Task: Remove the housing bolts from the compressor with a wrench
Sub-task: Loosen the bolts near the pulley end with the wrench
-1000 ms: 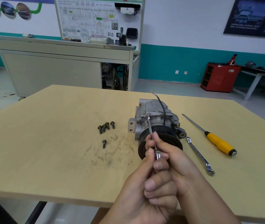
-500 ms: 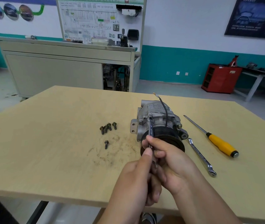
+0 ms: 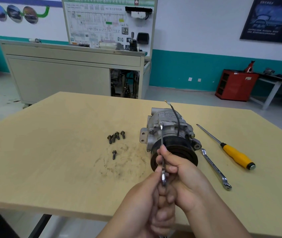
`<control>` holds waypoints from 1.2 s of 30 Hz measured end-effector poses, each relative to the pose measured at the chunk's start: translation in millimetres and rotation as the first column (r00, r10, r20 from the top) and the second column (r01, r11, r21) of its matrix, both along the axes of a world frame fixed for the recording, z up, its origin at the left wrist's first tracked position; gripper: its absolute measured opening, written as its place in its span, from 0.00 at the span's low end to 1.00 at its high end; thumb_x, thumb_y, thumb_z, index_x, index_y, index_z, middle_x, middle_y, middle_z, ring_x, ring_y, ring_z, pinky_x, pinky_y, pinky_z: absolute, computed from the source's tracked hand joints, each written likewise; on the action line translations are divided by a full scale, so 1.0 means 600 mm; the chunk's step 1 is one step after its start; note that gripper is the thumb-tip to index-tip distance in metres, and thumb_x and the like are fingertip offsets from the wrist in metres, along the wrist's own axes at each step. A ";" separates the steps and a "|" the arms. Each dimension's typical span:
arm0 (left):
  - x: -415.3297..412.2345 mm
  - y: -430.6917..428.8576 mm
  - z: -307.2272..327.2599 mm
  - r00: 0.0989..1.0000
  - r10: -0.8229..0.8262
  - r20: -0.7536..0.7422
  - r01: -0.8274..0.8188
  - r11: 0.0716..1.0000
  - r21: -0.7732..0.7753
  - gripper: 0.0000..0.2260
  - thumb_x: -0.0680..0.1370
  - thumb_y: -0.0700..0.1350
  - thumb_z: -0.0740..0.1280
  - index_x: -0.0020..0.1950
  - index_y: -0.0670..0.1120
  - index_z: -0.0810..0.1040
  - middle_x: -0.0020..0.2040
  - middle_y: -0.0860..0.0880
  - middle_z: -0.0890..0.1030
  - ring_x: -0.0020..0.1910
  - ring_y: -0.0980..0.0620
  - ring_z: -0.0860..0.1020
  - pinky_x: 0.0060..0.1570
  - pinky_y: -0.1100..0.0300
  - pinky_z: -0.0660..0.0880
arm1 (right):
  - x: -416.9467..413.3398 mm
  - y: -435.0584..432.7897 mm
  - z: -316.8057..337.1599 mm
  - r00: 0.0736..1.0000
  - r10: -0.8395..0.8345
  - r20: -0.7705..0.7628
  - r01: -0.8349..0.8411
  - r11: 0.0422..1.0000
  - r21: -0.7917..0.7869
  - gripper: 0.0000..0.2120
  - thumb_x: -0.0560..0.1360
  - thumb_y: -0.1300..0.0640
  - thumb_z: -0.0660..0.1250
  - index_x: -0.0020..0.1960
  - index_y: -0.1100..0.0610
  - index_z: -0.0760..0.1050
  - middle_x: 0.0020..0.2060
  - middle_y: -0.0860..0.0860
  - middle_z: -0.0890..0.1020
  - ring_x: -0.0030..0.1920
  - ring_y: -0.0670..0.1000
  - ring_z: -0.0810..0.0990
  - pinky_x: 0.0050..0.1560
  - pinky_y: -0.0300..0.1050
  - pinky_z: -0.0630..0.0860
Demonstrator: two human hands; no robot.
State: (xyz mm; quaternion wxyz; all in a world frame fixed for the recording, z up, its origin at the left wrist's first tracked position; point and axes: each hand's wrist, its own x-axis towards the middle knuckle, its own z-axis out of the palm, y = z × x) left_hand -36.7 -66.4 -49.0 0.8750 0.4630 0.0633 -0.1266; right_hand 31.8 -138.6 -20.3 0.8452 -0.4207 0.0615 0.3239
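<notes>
Head | wrench axis points away, tip on compressor | left hand, right hand grip pinches it

bolts left of compressor (on table), screwdriver right

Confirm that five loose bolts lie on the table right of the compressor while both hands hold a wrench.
Not quite. The head view shows the five loose bolts lying left of the compressor, not right. The left hand and right hand do both hold a wrench.

"HV" on the wiring-diagram board
</notes>
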 end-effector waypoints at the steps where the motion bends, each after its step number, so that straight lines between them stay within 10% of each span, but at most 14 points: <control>1: -0.001 -0.002 0.000 0.998 0.045 0.034 -0.050 0.989 0.138 0.26 0.66 0.66 0.55 0.21 0.46 0.70 0.15 0.48 0.64 0.13 0.55 0.58 0.19 0.73 0.56 | 0.000 0.000 0.000 1.000 -0.011 -0.008 0.011 1.000 -0.022 0.07 0.60 0.58 0.70 0.34 0.61 0.75 0.19 0.50 0.70 0.16 0.42 0.64 0.20 0.30 0.67; 4: -0.003 -0.002 0.001 0.982 0.144 0.126 -0.187 0.866 0.463 0.28 0.61 0.70 0.53 0.19 0.46 0.70 0.16 0.48 0.68 0.15 0.54 0.62 0.19 0.69 0.58 | 0.003 -0.001 -0.002 0.999 -0.036 -0.024 0.034 0.997 -0.066 0.06 0.65 0.61 0.71 0.37 0.62 0.76 0.17 0.49 0.71 0.22 0.42 0.66 0.29 0.34 0.71; 9: -0.001 -0.010 -0.002 0.962 0.203 0.185 -0.268 0.840 0.472 0.28 0.77 0.58 0.54 0.20 0.47 0.70 0.17 0.49 0.69 0.16 0.55 0.63 0.20 0.68 0.60 | 0.007 -0.004 -0.001 0.998 -0.046 -0.051 0.043 0.998 -0.056 0.09 0.69 0.63 0.70 0.31 0.61 0.77 0.16 0.49 0.71 0.28 0.44 0.67 0.25 0.31 0.69; 17: -0.001 -0.022 0.010 0.997 0.054 0.060 -0.051 0.997 -0.053 0.22 0.73 0.53 0.58 0.25 0.42 0.75 0.15 0.47 0.64 0.14 0.56 0.59 0.20 0.72 0.57 | 0.013 -0.028 0.006 0.995 0.099 -0.026 -0.097 0.992 0.084 0.15 0.63 0.57 0.66 0.47 0.63 0.76 0.18 0.48 0.72 0.27 0.40 0.63 0.34 0.31 0.62; 23: 0.001 -0.018 0.016 0.997 -0.080 0.019 0.082 0.954 -0.289 0.20 0.73 0.54 0.58 0.27 0.43 0.74 0.16 0.51 0.62 0.14 0.59 0.60 0.16 0.72 0.58 | 0.015 -0.027 0.006 0.994 0.101 -0.047 -0.093 0.985 0.144 0.11 0.65 0.56 0.66 0.43 0.63 0.75 0.25 0.49 0.72 0.15 0.41 0.63 0.20 0.28 0.65; 36: 0.000 -0.007 0.017 0.969 0.160 0.189 -0.200 0.956 0.216 0.24 0.60 0.68 0.59 0.24 0.47 0.74 0.18 0.47 0.66 0.15 0.55 0.58 0.21 0.70 0.55 | 0.006 -0.002 0.018 0.999 -0.009 -0.048 0.008 1.000 -0.022 0.12 0.72 0.57 0.68 0.33 0.62 0.74 0.14 0.47 0.63 0.16 0.43 0.66 0.18 0.29 0.66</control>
